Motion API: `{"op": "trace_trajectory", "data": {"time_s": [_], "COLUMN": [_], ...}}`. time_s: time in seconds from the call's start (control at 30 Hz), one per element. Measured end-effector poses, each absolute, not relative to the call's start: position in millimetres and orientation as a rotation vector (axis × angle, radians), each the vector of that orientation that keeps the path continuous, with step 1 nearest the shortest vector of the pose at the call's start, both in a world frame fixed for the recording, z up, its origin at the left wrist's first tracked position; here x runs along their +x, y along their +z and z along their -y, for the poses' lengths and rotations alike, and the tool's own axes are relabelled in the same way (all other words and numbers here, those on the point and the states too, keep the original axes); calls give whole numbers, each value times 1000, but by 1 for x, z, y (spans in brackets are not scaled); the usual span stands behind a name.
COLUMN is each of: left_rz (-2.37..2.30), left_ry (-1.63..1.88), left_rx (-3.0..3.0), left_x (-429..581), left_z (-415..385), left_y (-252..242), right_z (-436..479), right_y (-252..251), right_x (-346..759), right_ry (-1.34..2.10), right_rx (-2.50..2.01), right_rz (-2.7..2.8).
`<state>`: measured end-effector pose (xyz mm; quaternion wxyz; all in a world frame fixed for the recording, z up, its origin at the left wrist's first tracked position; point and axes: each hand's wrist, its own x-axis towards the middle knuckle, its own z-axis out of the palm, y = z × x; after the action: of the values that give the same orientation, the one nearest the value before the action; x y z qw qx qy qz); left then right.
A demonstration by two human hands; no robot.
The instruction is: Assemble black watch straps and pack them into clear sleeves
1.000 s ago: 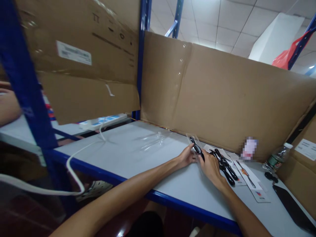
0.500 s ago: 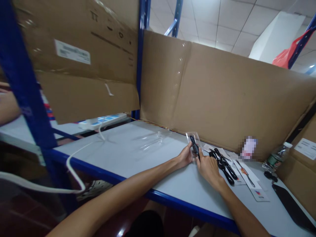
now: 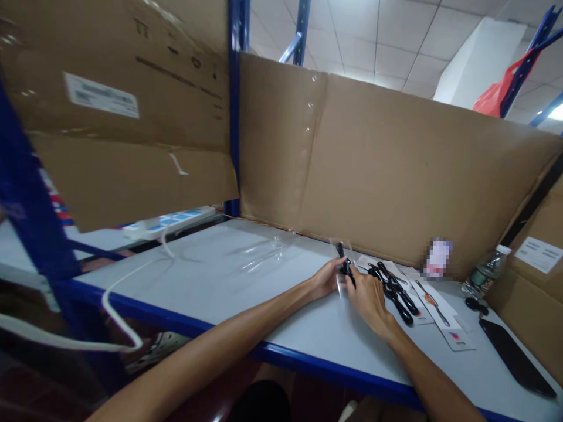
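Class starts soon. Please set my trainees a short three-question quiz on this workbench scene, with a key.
1. True or false: a dark phone lies at the right end of the table.
2. What stands by the cardboard wall, right of the printed cards? A) water bottle B) mug C) lamp
3. Which hands grip the black tool?
Key: 1 true; 2 A; 3 both, the left hand and the right hand.

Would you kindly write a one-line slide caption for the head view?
Over a white table, the left hand and right hand grip a small black tool in clear wrap, more black tools alongside.
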<state>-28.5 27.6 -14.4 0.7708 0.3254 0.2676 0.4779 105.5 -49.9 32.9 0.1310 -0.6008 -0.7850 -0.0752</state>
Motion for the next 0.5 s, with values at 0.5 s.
{"op": "trace_trajectory", "data": {"time_s": [0.5], "left_rz": [-726], "left_ry": [1055], "left_rx": [583], "left_x": [-36], "left_z": [-31], "left_y": [-15], "right_z": [16], "right_y": [59], "right_x": [164], "right_ry": [-287], "right_rx": [-1896], "right_rz": [1922]}}
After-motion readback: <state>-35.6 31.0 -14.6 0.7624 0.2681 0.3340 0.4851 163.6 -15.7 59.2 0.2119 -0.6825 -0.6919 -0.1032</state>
